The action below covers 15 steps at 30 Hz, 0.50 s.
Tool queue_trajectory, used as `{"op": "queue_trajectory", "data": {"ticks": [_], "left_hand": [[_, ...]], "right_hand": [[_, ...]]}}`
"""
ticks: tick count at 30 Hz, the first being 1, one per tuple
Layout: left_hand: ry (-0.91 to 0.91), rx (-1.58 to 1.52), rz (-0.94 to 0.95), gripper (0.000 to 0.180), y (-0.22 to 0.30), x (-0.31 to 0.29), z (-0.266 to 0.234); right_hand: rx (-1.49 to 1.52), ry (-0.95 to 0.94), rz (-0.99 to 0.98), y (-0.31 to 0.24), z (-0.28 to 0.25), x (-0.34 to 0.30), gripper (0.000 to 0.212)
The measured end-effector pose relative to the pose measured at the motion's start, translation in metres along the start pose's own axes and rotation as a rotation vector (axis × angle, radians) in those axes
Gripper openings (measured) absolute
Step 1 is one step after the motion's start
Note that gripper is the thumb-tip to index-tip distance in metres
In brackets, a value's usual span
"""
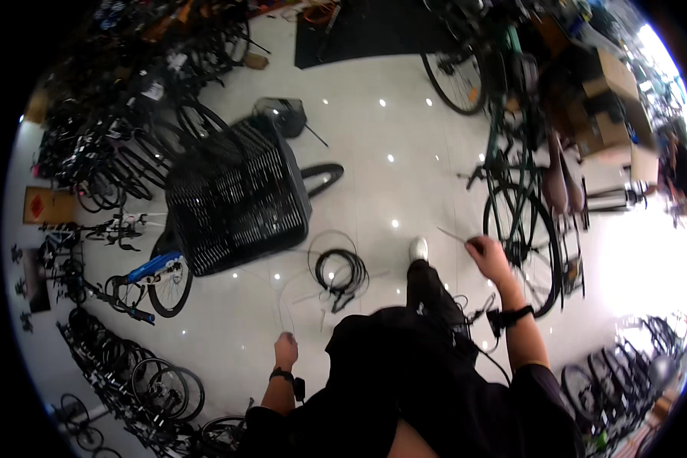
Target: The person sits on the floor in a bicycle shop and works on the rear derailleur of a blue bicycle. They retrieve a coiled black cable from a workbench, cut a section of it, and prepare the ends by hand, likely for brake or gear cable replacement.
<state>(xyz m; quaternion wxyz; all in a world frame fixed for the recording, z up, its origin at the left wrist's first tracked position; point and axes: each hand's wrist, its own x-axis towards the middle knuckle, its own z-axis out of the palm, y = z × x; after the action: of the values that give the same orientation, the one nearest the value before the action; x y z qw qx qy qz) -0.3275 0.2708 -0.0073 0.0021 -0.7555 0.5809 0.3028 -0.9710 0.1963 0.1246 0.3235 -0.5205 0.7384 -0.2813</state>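
Low in the picture, my left hand point(285, 351) is closed on a thin pale wire point(282, 304), which loops up from it over the floor. To the right, my right hand point(490, 258) pinches a thin grey rod-like piece point(452, 233) pointing to the left; its exact kind is too small to tell. On the floor between my hands lies a coil of black cable point(342, 275), apart from both. A large black basket point(240, 202) stands beyond it to the left, over a bike with a blue frame part point(154, 267).
A green bicycle point(515, 198) stands close by my right hand. Rows of bikes point(160, 385) line the left side, and more stand at the lower right point(618, 378). Cardboard boxes point(611, 114) are stacked at the far right. A dark mat point(374, 34) lies at the back.
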Motion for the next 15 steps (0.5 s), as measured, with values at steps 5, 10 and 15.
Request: {"op": "queue_trajectory", "data": {"ticks": [5, 10, 15], "left_hand": [[-0.031, -0.039, -0.060, 0.026, 0.115, 0.006, -0.007], [-0.027, -0.062, -0.074, 0.029, 0.171, 0.018, 0.027], [-0.094, -0.045, -0.183, 0.034, 0.225, 0.034, 0.060]], "right_hand": [[0.048, -0.143, -0.069, 0.011, -0.038, 0.105, 0.022], [0.018, -0.361, -0.112, -0.031, -0.045, 0.258, 0.025], [-0.067, -0.457, -0.280, -0.089, 0.007, 0.405, 0.026]]}}
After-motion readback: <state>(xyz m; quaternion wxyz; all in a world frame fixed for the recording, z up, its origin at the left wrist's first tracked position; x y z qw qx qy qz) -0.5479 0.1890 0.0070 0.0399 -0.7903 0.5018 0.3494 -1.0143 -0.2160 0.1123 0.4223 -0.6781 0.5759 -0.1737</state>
